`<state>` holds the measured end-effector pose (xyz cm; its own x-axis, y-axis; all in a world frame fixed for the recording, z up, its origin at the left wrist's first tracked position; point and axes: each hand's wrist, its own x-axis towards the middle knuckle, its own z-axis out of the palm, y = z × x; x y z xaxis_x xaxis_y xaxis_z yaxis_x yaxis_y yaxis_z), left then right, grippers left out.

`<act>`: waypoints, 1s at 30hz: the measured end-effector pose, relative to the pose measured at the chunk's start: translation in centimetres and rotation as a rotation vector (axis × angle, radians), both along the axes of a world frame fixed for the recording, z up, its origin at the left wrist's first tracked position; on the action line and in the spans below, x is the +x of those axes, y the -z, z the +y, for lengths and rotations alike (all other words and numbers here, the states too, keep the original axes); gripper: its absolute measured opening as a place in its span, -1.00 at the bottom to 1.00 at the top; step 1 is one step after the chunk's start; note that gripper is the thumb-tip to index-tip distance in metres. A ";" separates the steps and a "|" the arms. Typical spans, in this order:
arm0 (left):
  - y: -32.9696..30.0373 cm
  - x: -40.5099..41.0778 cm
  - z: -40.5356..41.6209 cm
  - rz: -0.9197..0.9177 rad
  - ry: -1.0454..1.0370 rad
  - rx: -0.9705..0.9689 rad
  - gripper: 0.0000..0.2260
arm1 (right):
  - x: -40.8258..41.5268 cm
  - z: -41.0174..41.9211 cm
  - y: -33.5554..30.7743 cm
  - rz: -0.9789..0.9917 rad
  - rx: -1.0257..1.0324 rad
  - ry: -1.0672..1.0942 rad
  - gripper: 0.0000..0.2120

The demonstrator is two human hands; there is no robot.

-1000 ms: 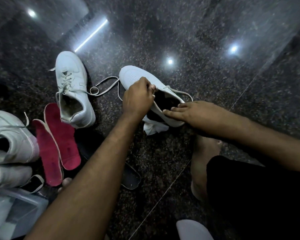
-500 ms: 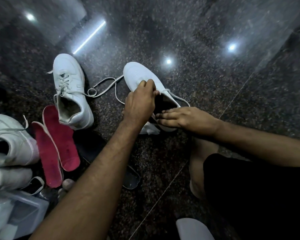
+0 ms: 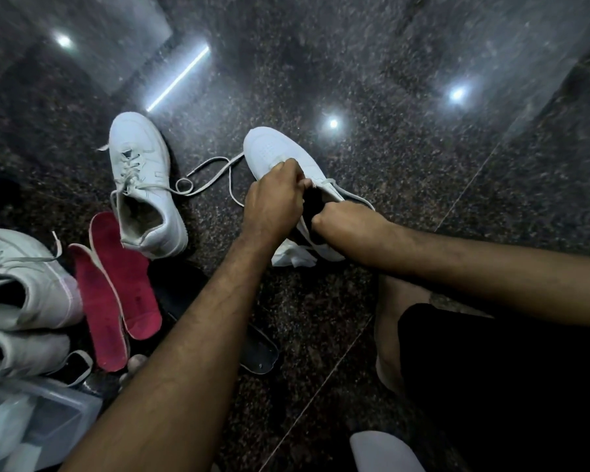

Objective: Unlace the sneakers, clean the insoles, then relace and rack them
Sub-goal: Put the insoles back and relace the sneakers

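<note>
A white sneaker (image 3: pixel 273 148) lies on the dark floor at centre, toe pointing away, its lace (image 3: pixel 215 170) loose to the left. My left hand (image 3: pixel 273 202) grips its upper at the tongue, fingers curled. From the right, my right hand (image 3: pixel 344 223) reaches into the dark opening of the shoe. Its fingertips are hidden inside, so what they touch is not visible. A second white sneaker (image 3: pixel 140 178), partly laced, lies to the left. Two red insoles (image 3: pixel 116 284) lie near it, and a black insole (image 3: pixel 261 352) shows under my left forearm.
A crumpled white cloth (image 3: pixel 293 259) lies at the heel of the held sneaker. Two more white sneakers (image 3: pixel 24 291) sit at the left edge above a clear plastic box (image 3: pixel 31 424). My bare leg and dark shorts (image 3: pixel 491 386) fill the lower right of the polished stone floor (image 3: pixel 423 165).
My right hand went from lying flat on the heel collar to pushing its fingers down into the shoe's opening. My left hand stayed gripping the upper.
</note>
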<state>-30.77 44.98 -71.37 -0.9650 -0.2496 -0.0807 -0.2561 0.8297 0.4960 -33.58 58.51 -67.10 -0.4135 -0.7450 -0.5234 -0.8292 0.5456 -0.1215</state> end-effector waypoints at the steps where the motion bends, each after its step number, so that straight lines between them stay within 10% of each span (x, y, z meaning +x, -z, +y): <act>1: 0.0 0.0 -0.1 -0.003 -0.002 0.002 -0.83 | 0.0 -0.3 0.1 -0.003 -0.001 0.006 -0.85; 8: 0.6 0.3 0.1 -0.019 0.019 0.006 -0.83 | -1.0 1.2 -0.5 -0.198 0.175 -0.302 -0.73; 12: 0.5 0.5 0.7 0.000 0.018 0.024 -0.83 | -3.0 1.2 -0.6 -0.472 0.084 -0.019 -0.85; 30: -0.9 3.4 0.5 -0.079 -0.027 0.046 -0.80 | 0.2 -0.6 4.8 0.120 -0.088 -0.073 -0.52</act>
